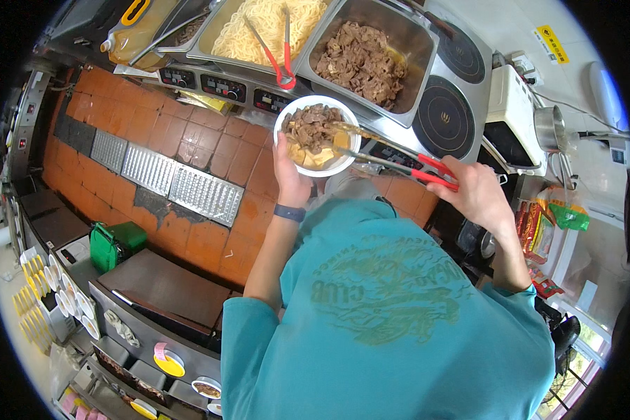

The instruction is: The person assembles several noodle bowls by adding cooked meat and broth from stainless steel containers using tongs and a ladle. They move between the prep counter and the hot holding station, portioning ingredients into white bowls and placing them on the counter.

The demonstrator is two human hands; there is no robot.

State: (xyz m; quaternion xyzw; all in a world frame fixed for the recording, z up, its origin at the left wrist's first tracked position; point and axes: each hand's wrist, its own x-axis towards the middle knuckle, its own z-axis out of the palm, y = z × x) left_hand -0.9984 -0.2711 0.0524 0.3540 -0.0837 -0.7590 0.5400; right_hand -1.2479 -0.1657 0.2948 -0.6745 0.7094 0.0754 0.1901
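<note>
My left hand (pixel 290 175) grips a white bowl (pixel 348 162) by its near left side, in front of the counter. Sliced brown meat (pixel 308 126) fills its far part, with yellowish chunks (pixel 315 157) nearer me. In my right hand (pixel 472 192) are metal tongs (pixel 392 145) with red handles, their tips over the bowl's right side at the food. Beyond the bowl, a steel pan (pixel 418 77) holds more sliced meat (pixel 360 63). To its left lies a pan of pale noodles (pixel 241 35), with a second pair of red-handled tongs (pixel 284 66) resting on it.
Two round black cooktops (pixel 443 117) lie right of the meat pan, beside a white microwave (pixel 507 119). Control knobs (pixel 224 88) line the counter front. Metal drain grates (pixel 178 183) cross the orange tiled floor. A green bin (pixel 115 245) stands at left, near stacked white bowls (pixel 66 294).
</note>
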